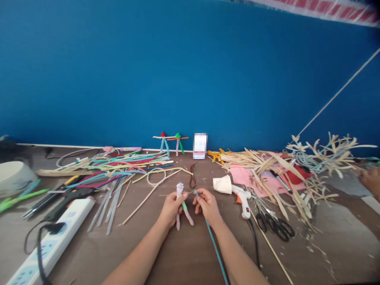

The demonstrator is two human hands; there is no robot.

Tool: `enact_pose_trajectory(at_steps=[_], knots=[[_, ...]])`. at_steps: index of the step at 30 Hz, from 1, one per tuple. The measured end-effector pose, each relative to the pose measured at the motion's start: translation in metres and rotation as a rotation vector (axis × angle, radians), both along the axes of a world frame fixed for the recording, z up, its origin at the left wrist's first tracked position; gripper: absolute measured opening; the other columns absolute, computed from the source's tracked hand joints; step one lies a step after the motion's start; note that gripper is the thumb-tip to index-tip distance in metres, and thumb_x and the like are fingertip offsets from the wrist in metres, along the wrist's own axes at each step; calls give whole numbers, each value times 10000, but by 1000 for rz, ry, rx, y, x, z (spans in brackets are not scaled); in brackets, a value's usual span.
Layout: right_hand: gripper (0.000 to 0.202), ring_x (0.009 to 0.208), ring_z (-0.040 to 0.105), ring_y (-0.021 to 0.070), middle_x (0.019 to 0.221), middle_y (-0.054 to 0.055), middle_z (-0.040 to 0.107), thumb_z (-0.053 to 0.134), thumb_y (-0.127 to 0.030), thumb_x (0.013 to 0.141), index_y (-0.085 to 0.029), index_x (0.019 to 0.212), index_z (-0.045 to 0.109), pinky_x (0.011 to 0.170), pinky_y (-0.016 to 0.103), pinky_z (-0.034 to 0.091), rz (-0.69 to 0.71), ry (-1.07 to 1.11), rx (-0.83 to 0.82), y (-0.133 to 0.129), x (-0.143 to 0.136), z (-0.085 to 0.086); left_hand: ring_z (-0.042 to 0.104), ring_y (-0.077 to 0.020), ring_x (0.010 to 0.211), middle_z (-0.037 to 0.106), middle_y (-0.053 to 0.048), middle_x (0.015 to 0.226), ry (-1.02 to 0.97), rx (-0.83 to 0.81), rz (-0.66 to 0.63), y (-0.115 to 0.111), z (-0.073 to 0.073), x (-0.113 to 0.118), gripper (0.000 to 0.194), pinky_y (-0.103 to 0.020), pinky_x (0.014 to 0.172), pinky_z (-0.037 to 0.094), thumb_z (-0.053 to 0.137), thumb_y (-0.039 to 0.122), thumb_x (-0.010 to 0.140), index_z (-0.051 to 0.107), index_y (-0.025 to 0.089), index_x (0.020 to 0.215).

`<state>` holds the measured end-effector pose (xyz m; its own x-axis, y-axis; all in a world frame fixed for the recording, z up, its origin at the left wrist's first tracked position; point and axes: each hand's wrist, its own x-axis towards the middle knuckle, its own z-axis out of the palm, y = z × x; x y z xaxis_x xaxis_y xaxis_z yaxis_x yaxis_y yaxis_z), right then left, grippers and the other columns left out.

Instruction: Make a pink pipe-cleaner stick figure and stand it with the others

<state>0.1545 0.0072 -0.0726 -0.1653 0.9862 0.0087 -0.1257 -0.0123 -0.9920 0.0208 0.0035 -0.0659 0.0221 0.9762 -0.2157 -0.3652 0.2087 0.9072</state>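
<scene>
My left hand (171, 207) is closed on a small pipe-cleaner figure (179, 190), wound in pale pink with a green part on one leg. The figure is upright, its two pink-tipped legs pointing down, and a thin bare wire (190, 192) sticks out sideways at its upper body. Between the thumb and fingers of my right hand (207, 205) is the end of a blue pipe cleaner (214, 243), close to the wire's tip. Its long tail hangs down past my right forearm. Whether the blue end touches the wire I cannot tell.
Two finished-looking stick figures (164, 144) stand by the blue wall. Loose pipe cleaners (118, 170), a power strip (50, 245) and a glue gun lie left. Right are a white glue gun (244, 200), scissors (277, 227), dried strips (267, 166) and another person's hand (371, 182).
</scene>
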Motion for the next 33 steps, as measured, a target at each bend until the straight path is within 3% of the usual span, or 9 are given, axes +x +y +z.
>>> enact_pose_trajectory(at_steps=[33], knots=[[145, 328, 468, 59, 581, -40, 536, 472, -286, 717, -176, 813, 471, 334, 165, 326, 26, 89, -9, -1, -2, -2, 254, -12, 285, 367, 86, 379, 6, 27, -71, -2, 1, -2, 275, -152, 305, 166, 634, 377, 598, 581, 123, 690]])
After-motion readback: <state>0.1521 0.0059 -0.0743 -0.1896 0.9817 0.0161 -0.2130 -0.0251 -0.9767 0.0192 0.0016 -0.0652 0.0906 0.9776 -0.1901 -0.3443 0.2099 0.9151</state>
